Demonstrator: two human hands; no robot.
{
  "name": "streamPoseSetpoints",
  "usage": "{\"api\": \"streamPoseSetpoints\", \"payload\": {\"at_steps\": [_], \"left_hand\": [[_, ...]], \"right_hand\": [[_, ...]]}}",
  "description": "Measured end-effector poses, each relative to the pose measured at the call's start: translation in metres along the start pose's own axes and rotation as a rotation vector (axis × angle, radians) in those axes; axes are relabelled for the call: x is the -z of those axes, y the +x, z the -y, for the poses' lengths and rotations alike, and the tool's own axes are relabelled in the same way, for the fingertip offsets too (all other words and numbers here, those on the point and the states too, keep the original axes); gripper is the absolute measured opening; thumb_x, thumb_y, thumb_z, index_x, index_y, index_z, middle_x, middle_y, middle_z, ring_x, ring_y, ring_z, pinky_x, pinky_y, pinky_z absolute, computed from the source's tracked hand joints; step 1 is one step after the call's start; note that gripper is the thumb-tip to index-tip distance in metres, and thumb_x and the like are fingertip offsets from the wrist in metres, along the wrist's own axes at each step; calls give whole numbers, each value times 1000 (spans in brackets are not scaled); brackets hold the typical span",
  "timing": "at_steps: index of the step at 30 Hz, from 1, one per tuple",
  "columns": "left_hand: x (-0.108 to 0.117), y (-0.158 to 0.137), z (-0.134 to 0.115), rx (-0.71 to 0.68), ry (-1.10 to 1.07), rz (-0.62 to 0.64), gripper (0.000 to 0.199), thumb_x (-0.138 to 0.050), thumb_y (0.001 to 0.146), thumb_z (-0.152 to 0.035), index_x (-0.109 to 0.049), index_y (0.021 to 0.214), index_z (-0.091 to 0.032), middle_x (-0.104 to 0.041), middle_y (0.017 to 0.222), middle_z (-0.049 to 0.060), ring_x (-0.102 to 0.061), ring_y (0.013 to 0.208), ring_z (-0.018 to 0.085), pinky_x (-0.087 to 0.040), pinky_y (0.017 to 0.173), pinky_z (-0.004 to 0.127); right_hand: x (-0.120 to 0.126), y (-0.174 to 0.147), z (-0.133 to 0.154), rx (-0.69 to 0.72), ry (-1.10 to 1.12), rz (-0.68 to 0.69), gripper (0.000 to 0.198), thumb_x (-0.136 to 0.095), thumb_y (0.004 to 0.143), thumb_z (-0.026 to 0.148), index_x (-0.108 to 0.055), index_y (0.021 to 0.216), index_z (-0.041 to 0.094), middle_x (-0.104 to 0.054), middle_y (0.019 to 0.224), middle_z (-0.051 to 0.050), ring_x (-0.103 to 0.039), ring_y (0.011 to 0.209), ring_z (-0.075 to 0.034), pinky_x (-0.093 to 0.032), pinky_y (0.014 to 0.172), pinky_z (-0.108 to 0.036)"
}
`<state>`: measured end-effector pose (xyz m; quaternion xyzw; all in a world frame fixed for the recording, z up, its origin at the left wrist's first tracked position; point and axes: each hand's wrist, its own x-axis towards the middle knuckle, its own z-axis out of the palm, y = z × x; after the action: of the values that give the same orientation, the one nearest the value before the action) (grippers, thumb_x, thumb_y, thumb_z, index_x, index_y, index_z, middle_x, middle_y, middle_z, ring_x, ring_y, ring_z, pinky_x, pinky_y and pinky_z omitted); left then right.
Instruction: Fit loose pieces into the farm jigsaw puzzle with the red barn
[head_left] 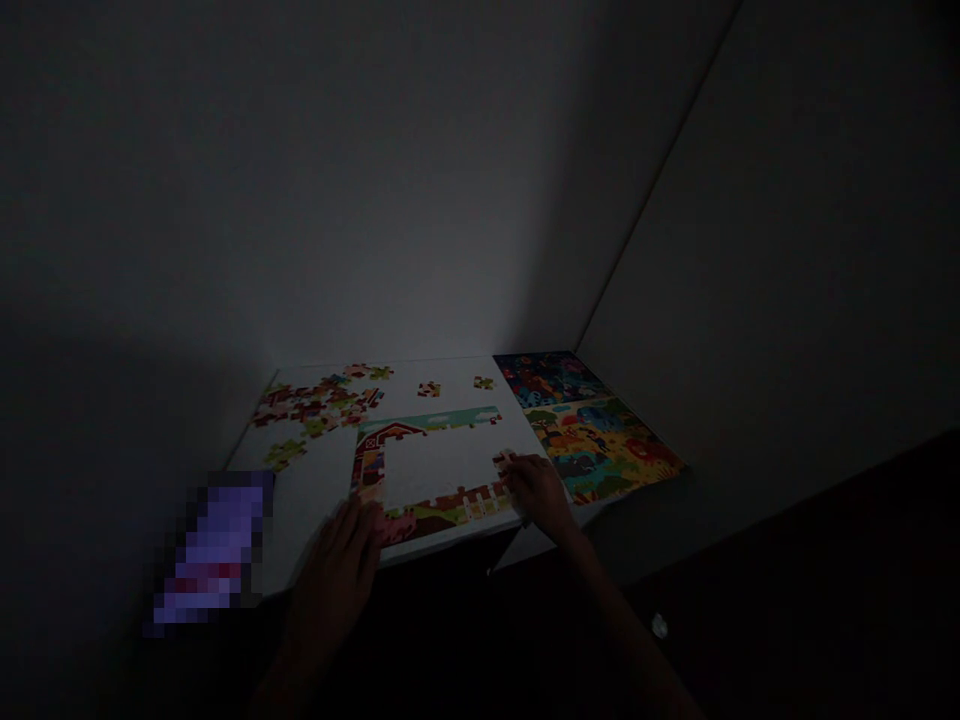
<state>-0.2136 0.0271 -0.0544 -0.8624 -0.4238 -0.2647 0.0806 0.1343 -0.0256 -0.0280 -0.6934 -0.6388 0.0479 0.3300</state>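
The puzzle (439,517) on the desk (300,500) is a partial frame: blue-green sky far, red barn left, white fence near. The left hand (345,545) lies flat over its near-left corner; the right hand (531,482) pinches a red-and-white piece (502,462) at right. Loose pieces (319,400) lie far left.

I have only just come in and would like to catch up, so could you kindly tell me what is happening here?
A person is working on a jigsaw. The left hand lies at the lower-left corner of the partly joined border; the right hand has its fingertips at a puzzle piece near the bottom strip's right end. Loose pieces lie heaped at the upper left.
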Motion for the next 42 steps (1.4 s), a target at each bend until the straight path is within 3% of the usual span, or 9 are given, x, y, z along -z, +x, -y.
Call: {"api": "streamPoseSetpoints", "payload": {"at_steps": [5,10,16,20,24,28,32,42], "left_hand": [[-6,-8,12,25,-32,-1,43,-38,96,-38,-60,129,-21,-58,138,11,-53,128,28,-45,106,48],[-5,7,25,112,-99,97,38,-43,94,-38,-62,124,-27,-62,132,6,-58,119,26,-50,100,46],[-8,73,28,125,-112,146,42,-38,96,-37,-59,130,-21,-58,136,10,-56,122,27,-47,102,47],[-28,130,7,-8,-138,201,38,-42,95,-34,-62,126,-22,-59,134,9,-51,128,27,-41,109,48],[-51,180,-20,-104,-154,304,37,-44,96,-32,-61,127,-21,-57,138,11,-54,125,26,-44,106,44],[-77,204,-29,-155,-196,290,35,-47,95,-28,-62,125,-18,-60,132,14,-55,123,29,-44,105,47],[-96,201,-19,-158,-269,268,32,-47,94,-24,-62,123,-18,-61,128,12,-56,119,26,-46,103,46],[-102,209,-11,-116,-391,261,24,-50,92,-21,-66,111,-18,-65,110,8,-57,106,23,-46,98,43]], "right_hand": [[2,14,-2,13,68,73,18,-57,86,19,-75,88,23,-72,92,-8,-63,92,-23,-48,84,-36],[5,49,-23,-157,153,94,21,-55,87,23,-72,97,19,-73,95,-8,-67,86,-20,-50,77,-31],[4,122,-50,-186,118,91,21,-55,87,23,-73,98,17,-74,101,-9,-68,93,-21,-50,85,-32],[-8,171,-64,-219,92,103,21,-56,86,21,-72,99,16,-74,102,-10,-69,92,-21,-51,84,-32],[-32,205,-70,-243,56,59,29,-54,88,23,-68,111,13,-70,113,-14,-67,101,-23,-50,89,-34],[-57,217,-71,-224,27,7,35,-53,90,25,-64,121,14,-66,123,-16,-60,116,-26,-44,99,-39],[-71,215,-74,-170,-79,3,40,-53,91,28,-60,128,15,-61,130,-18,-52,125,-31,-38,104,-45],[-73,216,-78,-166,-187,41,45,-56,90,33,-57,133,17,-61,129,-16,-51,122,-31,-40,102,-45]]}}
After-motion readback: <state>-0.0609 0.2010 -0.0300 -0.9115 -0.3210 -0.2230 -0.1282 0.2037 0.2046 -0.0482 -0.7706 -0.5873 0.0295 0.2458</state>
